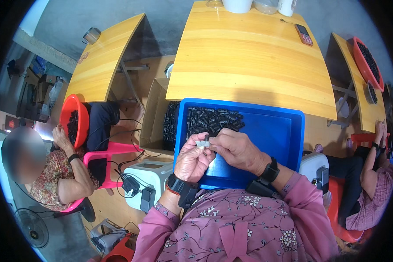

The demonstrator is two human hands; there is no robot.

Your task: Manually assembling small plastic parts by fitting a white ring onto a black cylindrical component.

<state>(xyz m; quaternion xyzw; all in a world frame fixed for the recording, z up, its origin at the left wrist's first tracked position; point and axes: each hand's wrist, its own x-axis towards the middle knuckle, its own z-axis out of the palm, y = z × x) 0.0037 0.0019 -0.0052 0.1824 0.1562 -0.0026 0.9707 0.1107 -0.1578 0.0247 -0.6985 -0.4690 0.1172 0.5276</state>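
Both my hands meet above the near left part of a blue plastic tray [266, 109]. My left hand [191, 159] pinches a small whitish, flat piece [202, 143] with its thumb and fingers. My right hand [240, 149] closes its thumb and forefinger on a small black part [206, 137] right beside that piece; whether the two are joined I cannot tell. Inside the tray, a heap of small black plastic parts [214, 118] lies toward the far left, beyond my fingers.
A yellow wooden table [249, 56] stands beyond the tray, with a phone [304, 35] on it. Left of the tray, a cardboard box [154, 115] holds more black parts. Another person with a red basin [84, 120] sits at left; someone else sits at right. Cables [122, 168] hang over a white stool [139, 174].
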